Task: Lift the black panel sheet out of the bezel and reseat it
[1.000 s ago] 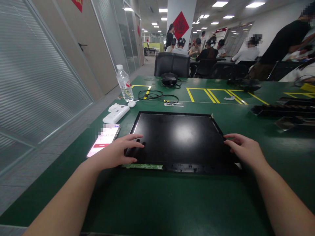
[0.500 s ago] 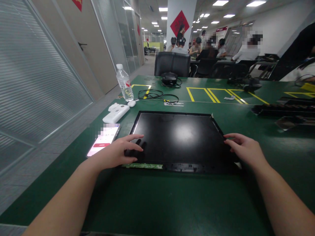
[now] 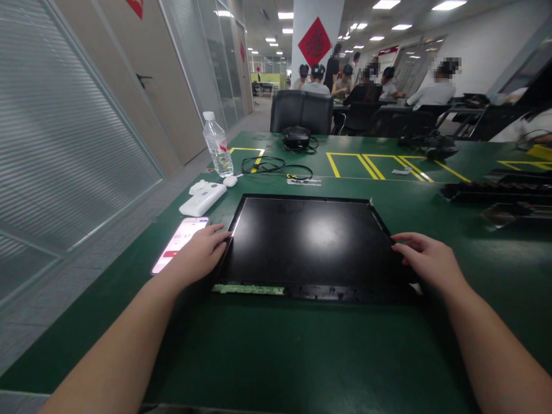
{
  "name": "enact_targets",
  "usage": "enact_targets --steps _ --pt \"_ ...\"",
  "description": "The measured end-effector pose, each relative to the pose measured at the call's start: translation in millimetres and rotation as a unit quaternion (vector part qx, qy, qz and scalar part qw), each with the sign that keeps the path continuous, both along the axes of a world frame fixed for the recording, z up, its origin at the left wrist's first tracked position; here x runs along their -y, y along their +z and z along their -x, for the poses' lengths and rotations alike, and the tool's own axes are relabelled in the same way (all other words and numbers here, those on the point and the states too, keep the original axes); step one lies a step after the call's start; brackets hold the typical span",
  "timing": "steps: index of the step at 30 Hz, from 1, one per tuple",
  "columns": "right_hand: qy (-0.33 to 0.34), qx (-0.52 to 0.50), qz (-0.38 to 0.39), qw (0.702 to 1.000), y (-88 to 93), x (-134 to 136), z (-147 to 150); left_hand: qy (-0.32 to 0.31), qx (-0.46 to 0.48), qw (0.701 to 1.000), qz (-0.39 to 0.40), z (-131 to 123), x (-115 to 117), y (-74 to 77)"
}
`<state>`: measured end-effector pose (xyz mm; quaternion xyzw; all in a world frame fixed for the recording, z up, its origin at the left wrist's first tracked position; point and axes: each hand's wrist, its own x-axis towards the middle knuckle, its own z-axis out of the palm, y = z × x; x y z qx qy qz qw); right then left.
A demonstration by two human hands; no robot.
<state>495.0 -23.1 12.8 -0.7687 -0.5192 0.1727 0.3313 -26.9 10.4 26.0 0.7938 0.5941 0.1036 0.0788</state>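
A black LCD screen panel point(image 3: 302, 241) lies flat on the green table in front of me, a bright reflection on its surface. Along its near edge, a narrow green circuit board point(image 3: 249, 290) shows at the left. My left hand point(image 3: 202, 251) holds the panel's left edge, its fingers bent against the frame. On the opposite side, my right hand point(image 3: 425, 257) pinches the right edge between thumb and fingers. A lit phone point(image 3: 172, 244) lies partly behind my left hand and wrist.
A water bottle point(image 3: 218, 146), a white power bank point(image 3: 202, 199) and a black cable point(image 3: 276, 167) are beyond the panel. Dark metal-like strips point(image 3: 491, 195) lie at the right. A black chair point(image 3: 302, 110) stands across the table point(image 3: 302, 356); several people sit farther back.
My left hand has moved left from above the screen's surface to its left edge, covering part of the phone. My right hand has stayed at the right edge.
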Motion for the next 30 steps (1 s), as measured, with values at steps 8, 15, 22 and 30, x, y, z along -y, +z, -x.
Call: enact_targets --steps 8,15,22,30 --pt "-0.008 -0.013 0.000 1.000 -2.4 -3 -1 -0.024 0.013 1.000 0.006 -1 0 -3.2" --pt "-0.010 -0.015 -0.013 1.000 -8.9 -5 -4 -0.031 0.001 0.999 0.018 -2 -1 0.7" --pt "-0.003 -0.015 -0.023 1.000 -13.7 -6 -8 -0.025 -0.005 0.999 0.023 -2 -1 2.8" --pt "-0.010 -0.028 -0.029 0.999 -14.1 -6 -7 -0.021 -0.009 0.999 0.028 -3 0 5.3"
